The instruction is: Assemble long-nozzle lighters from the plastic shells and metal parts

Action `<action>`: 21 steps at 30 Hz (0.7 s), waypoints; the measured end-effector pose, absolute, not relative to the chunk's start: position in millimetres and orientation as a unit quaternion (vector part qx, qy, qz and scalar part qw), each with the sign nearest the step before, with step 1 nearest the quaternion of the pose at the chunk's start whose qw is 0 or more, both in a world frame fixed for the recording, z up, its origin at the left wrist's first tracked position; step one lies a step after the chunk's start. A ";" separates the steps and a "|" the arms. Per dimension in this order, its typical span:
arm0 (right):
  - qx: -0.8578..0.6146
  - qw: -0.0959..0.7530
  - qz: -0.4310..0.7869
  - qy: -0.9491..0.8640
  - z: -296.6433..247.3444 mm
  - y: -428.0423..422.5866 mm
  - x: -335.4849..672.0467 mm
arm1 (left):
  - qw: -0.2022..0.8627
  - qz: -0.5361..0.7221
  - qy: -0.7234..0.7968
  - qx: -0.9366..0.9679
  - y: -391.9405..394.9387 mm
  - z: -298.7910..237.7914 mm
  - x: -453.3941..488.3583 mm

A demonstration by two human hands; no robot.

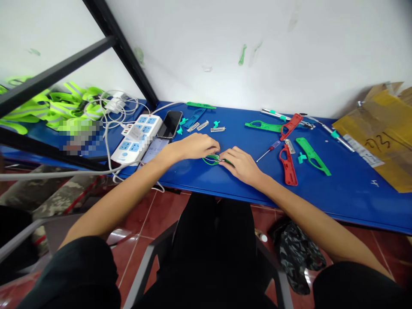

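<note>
On blue table [199,180], both hands pinch a small green looped part [210,160].

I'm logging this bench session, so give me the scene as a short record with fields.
surface: blue table
left hand: on a green plastic piece, fingers pinching it
right hand: on the same piece, from the other side
right of hands: small screwdriver, red handle parts, green handle part
left of hands: power strip, phone
far right: cardboard box
</note>
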State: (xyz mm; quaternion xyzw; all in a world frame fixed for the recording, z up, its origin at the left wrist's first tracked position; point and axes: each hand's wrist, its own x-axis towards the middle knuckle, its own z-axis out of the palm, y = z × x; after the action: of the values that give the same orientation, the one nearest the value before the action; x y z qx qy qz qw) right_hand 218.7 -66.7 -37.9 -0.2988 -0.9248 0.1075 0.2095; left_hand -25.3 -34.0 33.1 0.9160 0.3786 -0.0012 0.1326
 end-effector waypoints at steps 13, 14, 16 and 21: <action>-0.286 0.225 0.098 -0.926 -37.8 -64.9 219.8 | 0.182 -0.014 0.346 0.920 -15.7 28.7 -22.2; -0.283 0.226 0.102 -0.927 -38.0 -64.4 219.9 | 0.190 -0.019 0.347 0.918 -13.9 29.2 -21.5; -0.277 0.228 0.113 -0.926 -38.3 -63.5 220.1 | 0.206 -0.030 0.351 0.913 -10.1 30.3 -19.1; -0.279 0.239 0.123 -0.922 -37.7 -63.9 220.6 | 0.208 -0.071 0.369 0.903 -2.8 34.9 -10.0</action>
State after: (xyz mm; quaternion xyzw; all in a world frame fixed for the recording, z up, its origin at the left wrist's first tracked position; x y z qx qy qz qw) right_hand 220.6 -63.9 -37.7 -0.2787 -0.9221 0.1230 0.2386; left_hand -10.0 -2.8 34.9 0.9033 0.3687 -0.0706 0.2075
